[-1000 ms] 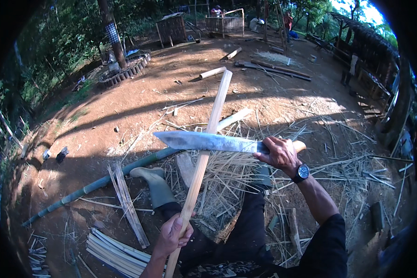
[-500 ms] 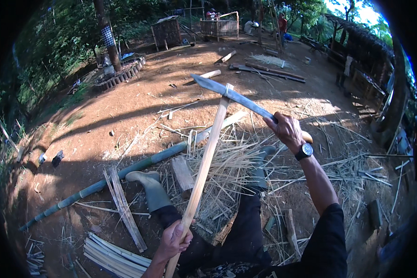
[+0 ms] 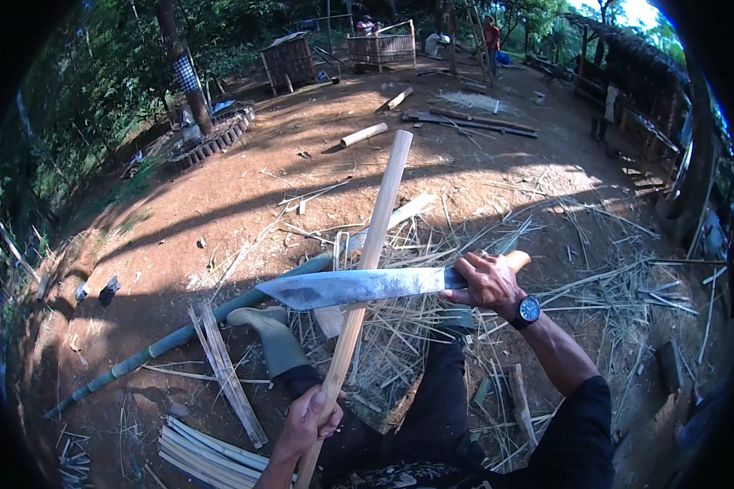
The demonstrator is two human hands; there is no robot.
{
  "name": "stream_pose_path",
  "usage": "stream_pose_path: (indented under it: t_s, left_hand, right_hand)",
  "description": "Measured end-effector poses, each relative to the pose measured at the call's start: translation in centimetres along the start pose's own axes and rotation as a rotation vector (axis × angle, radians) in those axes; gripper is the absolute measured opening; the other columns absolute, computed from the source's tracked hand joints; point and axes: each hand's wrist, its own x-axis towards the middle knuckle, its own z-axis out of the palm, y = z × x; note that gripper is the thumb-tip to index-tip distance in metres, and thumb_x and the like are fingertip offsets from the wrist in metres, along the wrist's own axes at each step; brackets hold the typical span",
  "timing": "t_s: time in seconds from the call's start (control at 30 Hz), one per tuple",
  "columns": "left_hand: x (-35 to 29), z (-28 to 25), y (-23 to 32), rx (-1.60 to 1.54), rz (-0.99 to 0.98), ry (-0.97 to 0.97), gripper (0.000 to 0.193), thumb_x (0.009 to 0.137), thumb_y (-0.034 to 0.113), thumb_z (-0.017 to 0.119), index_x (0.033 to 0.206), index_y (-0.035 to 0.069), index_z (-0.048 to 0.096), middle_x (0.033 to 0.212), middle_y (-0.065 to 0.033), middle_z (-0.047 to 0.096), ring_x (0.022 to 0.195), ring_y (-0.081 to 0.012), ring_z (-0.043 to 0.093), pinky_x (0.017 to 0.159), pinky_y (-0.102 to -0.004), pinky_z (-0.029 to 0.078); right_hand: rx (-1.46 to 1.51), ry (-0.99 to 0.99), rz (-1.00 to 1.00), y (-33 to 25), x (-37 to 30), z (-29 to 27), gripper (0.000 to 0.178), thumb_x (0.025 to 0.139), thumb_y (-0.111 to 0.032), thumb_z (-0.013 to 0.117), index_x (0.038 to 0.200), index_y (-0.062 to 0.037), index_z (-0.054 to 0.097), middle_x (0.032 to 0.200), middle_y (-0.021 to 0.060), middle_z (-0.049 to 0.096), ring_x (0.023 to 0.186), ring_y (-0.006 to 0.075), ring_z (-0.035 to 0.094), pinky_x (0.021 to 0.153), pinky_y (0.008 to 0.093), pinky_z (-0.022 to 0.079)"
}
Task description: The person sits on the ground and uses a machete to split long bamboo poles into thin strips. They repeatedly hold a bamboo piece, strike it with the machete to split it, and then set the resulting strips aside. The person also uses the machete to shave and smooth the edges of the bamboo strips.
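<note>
My left hand is closed round the lower part of a long, pale split-bamboo strip, which slants up and away from me. In my right hand is the wooden handle of a machete. Its broad grey blade points left and lies across the strip's middle, hiding a short stretch of it. Whether the edge bites into the strip I cannot tell. Beneath the blade sits a wood block, partly covered, among a heap of thin bamboo shavings between my boots.
A long green bamboo pole runs diagonally past my left boot. Several split strips are stacked at lower left, near a flat split piece. Farther off are cut logs, dark planks, bamboo pens and other people.
The machete has come down from the strip's top end to its middle, and its blade has turned more level. My left hand keeps its grip on the strip.
</note>
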Motion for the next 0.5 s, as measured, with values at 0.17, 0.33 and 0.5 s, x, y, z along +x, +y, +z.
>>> stream_pose_path:
  t_s: [0.17,0.33,0.5]
  left_hand:
    - [-1.6,-0.1,-0.3,0.019,-0.013,0.031,0.057,0.098,0.052,0.04,0.112,-0.002,0.05,0.065,-0.0059,0.05,0.047,-0.0069,0.04,0.042,-0.0208,0.034]
    - [-1.6,0.2,0.1,-0.009,0.083,0.046,0.056,0.098,0.051,0.04,0.11,-0.003,0.049,0.068,-0.0088,0.055,0.046,-0.0093,0.045,0.041,-0.0219,0.036]
    - [0.6,0.2,0.9,-0.151,0.025,0.055,0.052,0.099,0.049,0.04,0.105,-0.002,0.05,0.065,-0.0061,0.051,0.044,-0.0099,0.045,0.039,-0.0209,0.036]
  right_hand:
    - [-0.051,0.153,0.535,6.3,4.3,-2.0,0.056,0.089,-0.056,0.053,0.076,-0.0017,0.058,0.059,0.0167,0.055,0.058,0.0327,0.058,0.053,0.043,0.043]
    - [0.014,0.302,0.692,8.6,4.0,-3.4,0.065,0.092,-0.061,0.042,0.072,-0.001,0.057,0.057,0.02,0.054,0.055,0.0383,0.054,0.054,0.0458,0.04]
    - [0.093,0.219,0.327,1.2,0.4,-0.9,0.05,0.089,-0.049,0.058,0.076,-0.0019,0.051,0.064,0.017,0.057,0.056,0.0365,0.058,0.051,0.0433,0.044]
